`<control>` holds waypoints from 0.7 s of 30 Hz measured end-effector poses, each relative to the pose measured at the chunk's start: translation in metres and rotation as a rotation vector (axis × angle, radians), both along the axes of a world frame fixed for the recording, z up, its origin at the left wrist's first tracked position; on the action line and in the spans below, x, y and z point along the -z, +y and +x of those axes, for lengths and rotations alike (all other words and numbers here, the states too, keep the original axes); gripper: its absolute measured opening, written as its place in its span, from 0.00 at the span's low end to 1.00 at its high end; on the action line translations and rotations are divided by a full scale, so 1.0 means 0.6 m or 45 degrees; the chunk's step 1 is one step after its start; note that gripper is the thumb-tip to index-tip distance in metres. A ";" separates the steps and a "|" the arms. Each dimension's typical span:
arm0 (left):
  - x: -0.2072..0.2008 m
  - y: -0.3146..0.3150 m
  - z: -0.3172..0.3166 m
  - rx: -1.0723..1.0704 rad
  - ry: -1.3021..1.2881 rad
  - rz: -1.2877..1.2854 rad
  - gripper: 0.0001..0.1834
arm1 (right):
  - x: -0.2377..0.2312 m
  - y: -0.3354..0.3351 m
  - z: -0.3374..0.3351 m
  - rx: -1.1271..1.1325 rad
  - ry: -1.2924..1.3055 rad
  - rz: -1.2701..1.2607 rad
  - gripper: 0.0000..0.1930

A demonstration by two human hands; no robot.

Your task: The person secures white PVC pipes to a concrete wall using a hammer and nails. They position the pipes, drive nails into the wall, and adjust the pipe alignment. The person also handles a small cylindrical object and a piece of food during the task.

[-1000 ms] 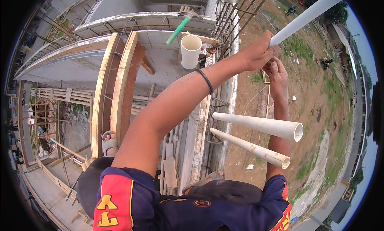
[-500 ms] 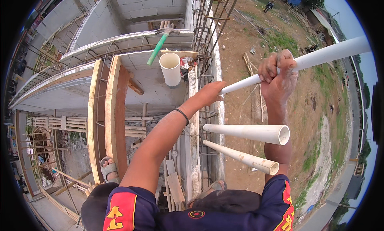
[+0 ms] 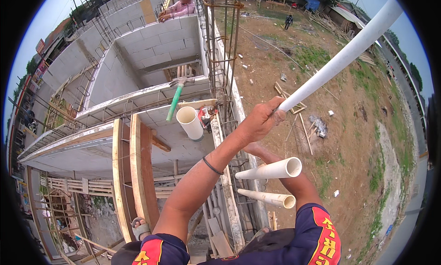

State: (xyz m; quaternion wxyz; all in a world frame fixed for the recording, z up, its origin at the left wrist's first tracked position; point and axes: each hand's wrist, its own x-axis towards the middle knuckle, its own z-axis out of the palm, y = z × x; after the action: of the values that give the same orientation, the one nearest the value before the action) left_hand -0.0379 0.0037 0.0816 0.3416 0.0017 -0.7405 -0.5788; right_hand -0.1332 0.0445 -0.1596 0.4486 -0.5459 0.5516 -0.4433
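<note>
I am facing a rough grey wall top that is carrying a green-handled hammer lying across it, with a wooden strip and a red-and-white packet resting near its right-hand end.

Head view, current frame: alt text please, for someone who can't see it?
The left hand grips a long white pipe slanting up to the right; the right hand is mostly hidden behind the left arm. Two more pipes show below, with a hammer and block walls farther left.
</note>
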 end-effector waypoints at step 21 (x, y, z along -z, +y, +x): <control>0.056 -0.073 0.066 -0.254 -0.162 0.389 0.17 | -0.214 0.027 -0.014 0.165 0.196 -0.400 0.13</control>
State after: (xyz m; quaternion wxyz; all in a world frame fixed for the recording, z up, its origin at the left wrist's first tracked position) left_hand 0.0015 -0.0400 0.0478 0.3456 0.1633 -0.6602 -0.6465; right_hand -0.1415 0.0608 -0.0310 0.2848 -0.6050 0.5421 -0.5089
